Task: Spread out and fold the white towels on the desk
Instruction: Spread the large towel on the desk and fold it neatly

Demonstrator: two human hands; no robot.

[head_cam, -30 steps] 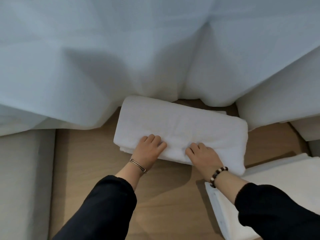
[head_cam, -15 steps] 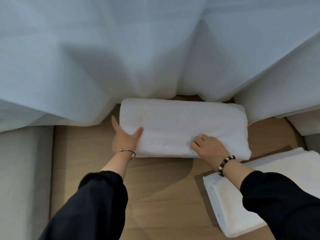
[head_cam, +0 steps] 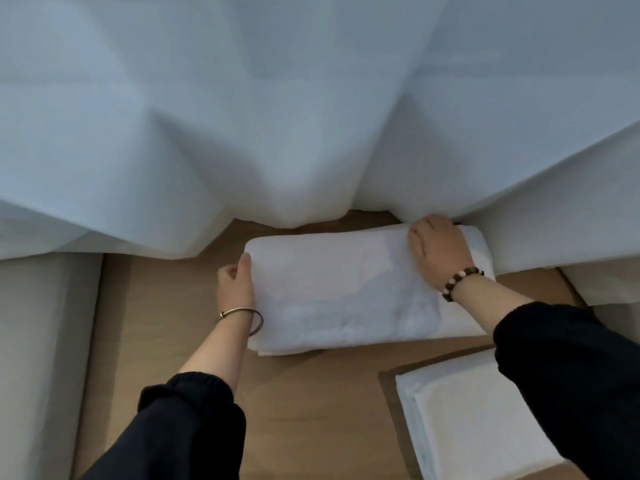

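- Head view: one folded towel (head_cam: 346, 292) is recorded lying flat on the wooden desk (head_cam: 166, 323), long side across the view, its far edge just under the hem of a white curtain (head_cam: 311, 116).
- The left hand (head_cam: 235, 285) is set against the towel's left end. The thumb is laid on the end's upper edge and the fingers are curled beside it. Whether cloth is actually held cannot be told.
- The right hand (head_cam: 438, 252) is placed palm-down on the far right corner, with its fingers curled over the far edge. The fingertips are hidden there.
- The towel thus lies between the two hands.
- A metal bangle (head_cam: 242, 318) is noted on the left wrist and a beaded bracelet (head_cam: 462, 282) on the right.
- A second folded towel (head_cam: 467, 420) is seen near the desk's right front, apart from the first.
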